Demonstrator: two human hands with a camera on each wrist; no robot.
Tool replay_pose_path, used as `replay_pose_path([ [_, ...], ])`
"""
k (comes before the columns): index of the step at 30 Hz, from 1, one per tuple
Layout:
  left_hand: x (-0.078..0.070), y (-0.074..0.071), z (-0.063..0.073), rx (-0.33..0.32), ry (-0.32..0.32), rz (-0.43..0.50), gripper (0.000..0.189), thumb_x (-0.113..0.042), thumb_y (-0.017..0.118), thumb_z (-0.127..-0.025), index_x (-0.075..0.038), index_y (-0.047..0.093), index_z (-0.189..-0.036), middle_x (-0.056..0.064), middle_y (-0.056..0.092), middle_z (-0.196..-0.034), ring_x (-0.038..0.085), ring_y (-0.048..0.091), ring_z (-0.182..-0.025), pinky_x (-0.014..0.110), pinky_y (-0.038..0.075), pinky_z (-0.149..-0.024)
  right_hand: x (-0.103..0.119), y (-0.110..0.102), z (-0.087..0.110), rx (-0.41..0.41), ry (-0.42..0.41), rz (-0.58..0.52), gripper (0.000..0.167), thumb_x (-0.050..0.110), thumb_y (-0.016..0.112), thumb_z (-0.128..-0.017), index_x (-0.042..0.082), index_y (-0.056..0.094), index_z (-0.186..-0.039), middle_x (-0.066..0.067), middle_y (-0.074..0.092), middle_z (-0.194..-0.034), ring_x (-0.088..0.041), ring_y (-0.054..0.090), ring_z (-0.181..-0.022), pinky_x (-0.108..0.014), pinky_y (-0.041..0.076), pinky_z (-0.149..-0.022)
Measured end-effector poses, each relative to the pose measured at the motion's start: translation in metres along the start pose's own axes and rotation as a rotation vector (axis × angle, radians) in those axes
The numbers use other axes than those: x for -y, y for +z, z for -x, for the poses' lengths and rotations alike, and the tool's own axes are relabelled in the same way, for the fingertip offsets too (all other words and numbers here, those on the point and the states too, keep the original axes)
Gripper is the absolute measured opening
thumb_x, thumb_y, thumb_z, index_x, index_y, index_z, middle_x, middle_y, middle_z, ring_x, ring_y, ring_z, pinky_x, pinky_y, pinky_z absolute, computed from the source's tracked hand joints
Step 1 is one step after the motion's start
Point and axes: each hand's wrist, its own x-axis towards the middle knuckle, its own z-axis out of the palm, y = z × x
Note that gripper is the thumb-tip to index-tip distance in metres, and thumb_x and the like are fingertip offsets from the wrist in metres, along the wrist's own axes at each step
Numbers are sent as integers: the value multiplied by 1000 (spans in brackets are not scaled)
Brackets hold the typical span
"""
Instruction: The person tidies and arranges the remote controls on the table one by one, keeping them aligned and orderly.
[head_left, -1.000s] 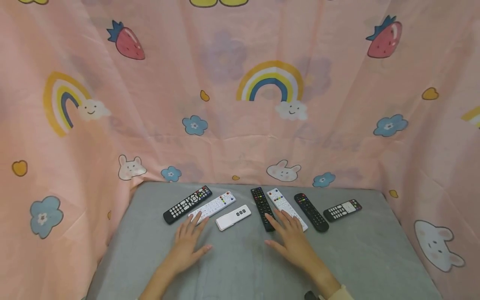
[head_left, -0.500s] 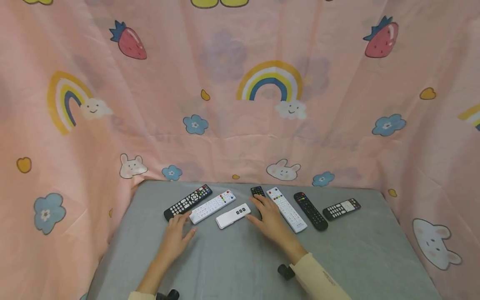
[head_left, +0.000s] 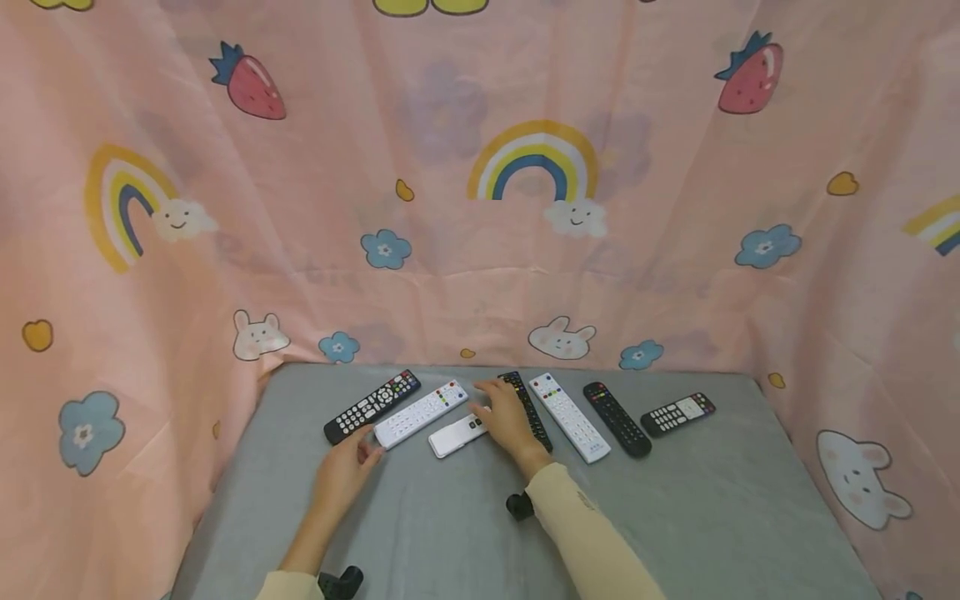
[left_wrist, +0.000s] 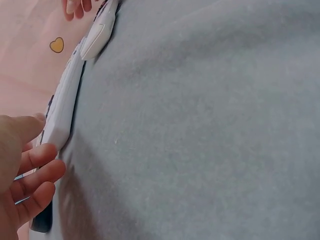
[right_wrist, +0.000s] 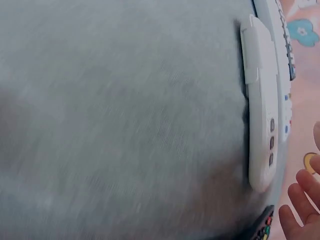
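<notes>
My left hand (head_left: 343,475) is at the near end of a long white remote control (head_left: 422,414). Its thumb and fingers are loosely bent around that end, apart from each other, in the left wrist view. Just left lies a black remote with pale buttons (head_left: 372,407). My right hand (head_left: 510,421) hovers with spread fingers over the right end of a short white remote (head_left: 453,437). It partly hides a slim black remote (head_left: 531,408). In the right wrist view, the short white remote (right_wrist: 262,110) lies beside the fingers (right_wrist: 302,202), which hold nothing.
To the right lie another white remote (head_left: 570,417), a black remote (head_left: 617,419) and a smaller black remote (head_left: 678,414). All rest near the back of a grey cloth-covered table (head_left: 450,525). A pink patterned curtain (head_left: 322,167) hangs behind and on both sides.
My right hand has moved left, from the upright white and black remotes to the short white one. My left hand has drawn back off the long white remote to its near end.
</notes>
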Motion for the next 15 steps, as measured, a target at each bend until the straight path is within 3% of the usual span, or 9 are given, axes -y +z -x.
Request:
replay_pose_path([
  [7, 1, 3, -1, 14, 0, -8, 46, -23, 77, -86, -5, 63, -126, 0, 68, -76, 6, 57, -64, 26, 44, -59, 4, 13, -6, 87, 89, 51, 45, 26, 70, -91, 8, 61, -132, -12, 59, -137, -31, 54, -131, -46, 43, -110],
  [15, 0, 4, -1, 26, -17, -8, 45, -22, 74, -88, -2, 62, -127, 0, 67, -75, 6, 54, -62, 25, 42, -59, 9, 19, -10, 66, 89, 82, 42, 24, 69, -92, 4, 62, -129, -16, 61, -133, -33, 55, -128, -47, 43, -109],
])
